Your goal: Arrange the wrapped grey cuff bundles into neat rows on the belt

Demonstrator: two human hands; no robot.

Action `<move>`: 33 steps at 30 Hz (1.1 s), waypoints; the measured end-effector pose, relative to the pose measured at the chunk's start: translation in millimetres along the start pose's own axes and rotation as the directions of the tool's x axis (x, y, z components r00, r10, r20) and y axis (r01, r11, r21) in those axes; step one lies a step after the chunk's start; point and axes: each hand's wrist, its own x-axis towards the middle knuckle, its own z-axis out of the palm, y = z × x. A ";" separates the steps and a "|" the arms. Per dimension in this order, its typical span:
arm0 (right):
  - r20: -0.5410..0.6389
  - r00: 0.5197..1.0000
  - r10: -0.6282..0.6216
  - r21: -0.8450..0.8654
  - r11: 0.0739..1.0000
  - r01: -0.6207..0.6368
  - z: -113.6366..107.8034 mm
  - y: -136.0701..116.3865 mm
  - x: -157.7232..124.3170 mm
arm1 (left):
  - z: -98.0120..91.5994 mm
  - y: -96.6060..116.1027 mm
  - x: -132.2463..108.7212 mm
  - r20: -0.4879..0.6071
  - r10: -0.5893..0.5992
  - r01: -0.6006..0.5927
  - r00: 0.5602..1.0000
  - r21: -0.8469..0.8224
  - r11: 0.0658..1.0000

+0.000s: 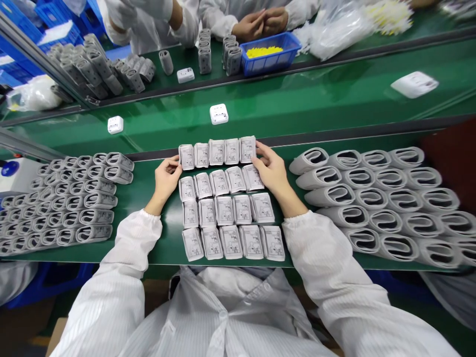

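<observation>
Several folded printed paper bundles [224, 210] lie in rows on the green worktop [141, 183] in front of me. At the left end of the farthest row, the fingers of my left hand [167, 174] press against the end bundle [186, 157]. My right hand [270, 167] is at the other end of that row, thumb and fingers around the edge of its last bundle [247, 149]. Between them the row's bundles stand side by side, held at both ends. The nearer rows are untouched, except that my right thumb lies close to the second row's right end.
Small rolled grey papers [80, 198] are stacked at the left, larger ones [375, 208] at the right. Beyond, white devices [219, 114] sit on a green belt [163, 119]. Across it are a blue bin [270, 58] of yellow pieces and another person's hands [260, 24].
</observation>
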 end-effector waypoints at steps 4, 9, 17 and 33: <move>-0.008 1.000 -0.007 0.012 1.000 0.007 2.4 -0.9 0.8 | -1.6 -0.8 0.5 0.002 0.004 -0.004 1.000 -0.016 1.000; -0.004 1.000 -0.014 0.042 0.999 0.014 3.5 -9.9 0.8 | -4.2 -1.6 1.7 -0.005 -0.020 0.020 1.000 -0.028 0.999; 0.039 0.999 0.021 -0.024 1.000 -0.020 2.4 -7.3 -0.1 | -5.2 -2.5 1.5 -0.020 -0.042 0.041 0.999 -0.050 0.998; 0.032 0.999 -0.004 -0.057 0.998 0.006 4.2 -8.5 1.6 | -6.2 -1.4 -0.3 -0.017 -0.068 0.067 0.998 -0.057 0.996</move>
